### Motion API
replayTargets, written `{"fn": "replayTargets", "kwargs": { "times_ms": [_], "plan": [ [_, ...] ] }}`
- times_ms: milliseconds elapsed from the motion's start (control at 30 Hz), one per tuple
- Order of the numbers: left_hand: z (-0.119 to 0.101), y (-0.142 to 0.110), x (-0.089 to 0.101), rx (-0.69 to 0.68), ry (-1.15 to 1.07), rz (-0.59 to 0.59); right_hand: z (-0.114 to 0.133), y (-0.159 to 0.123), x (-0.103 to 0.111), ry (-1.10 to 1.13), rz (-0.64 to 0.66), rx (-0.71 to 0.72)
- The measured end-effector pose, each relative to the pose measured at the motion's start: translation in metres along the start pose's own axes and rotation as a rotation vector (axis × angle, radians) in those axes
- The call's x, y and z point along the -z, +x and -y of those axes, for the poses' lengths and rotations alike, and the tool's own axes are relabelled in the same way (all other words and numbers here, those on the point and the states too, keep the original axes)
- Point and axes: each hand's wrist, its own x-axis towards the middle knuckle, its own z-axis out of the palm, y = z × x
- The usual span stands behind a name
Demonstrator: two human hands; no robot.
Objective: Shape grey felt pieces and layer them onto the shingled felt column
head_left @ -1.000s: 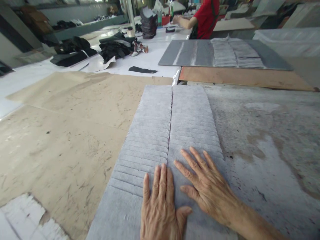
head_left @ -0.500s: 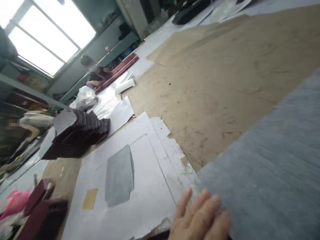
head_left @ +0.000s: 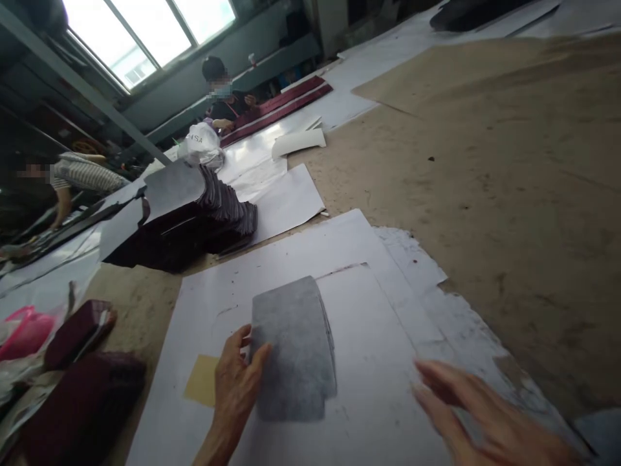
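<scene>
A small stack of grey felt pieces (head_left: 294,346) lies on a white paper sheet (head_left: 378,401) in front of me. My left hand (head_left: 237,385) rests on the stack's left edge, thumb on top and fingers curled at the side. My right hand (head_left: 478,414) hovers to the right of the stack above the paper, fingers stretched out and blurred by motion, holding nothing. A yellow-brown patch (head_left: 204,380) sits on the paper just left of my left hand.
A tall pile of dark maroon and grey pieces (head_left: 184,217) stands behind the paper at the left. More maroon pieces (head_left: 80,401) and a pink bag (head_left: 24,333) lie at the near left. Brown paper (head_left: 485,175) covers the table to the right. Two people work at the far left.
My view has swung left from the big grey ribbed sheet to the white paper. My left hand has come onto the small grey stack, and my right hand has left the big sheet.
</scene>
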Motion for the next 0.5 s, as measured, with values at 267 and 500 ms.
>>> {"fn": "replayTargets", "kwargs": {
  "times_ms": [267, 500],
  "plan": [
    [0.022, 0.002, -0.013, -0.104, 0.056, -0.050, 0.077, 0.048, -0.105, -0.074, 0.073, 0.287],
    [0.027, 0.003, -0.009, -0.086, -0.024, -0.032, 0.065, 0.067, -0.115, -0.221, 0.327, 0.451]
  ]
}}
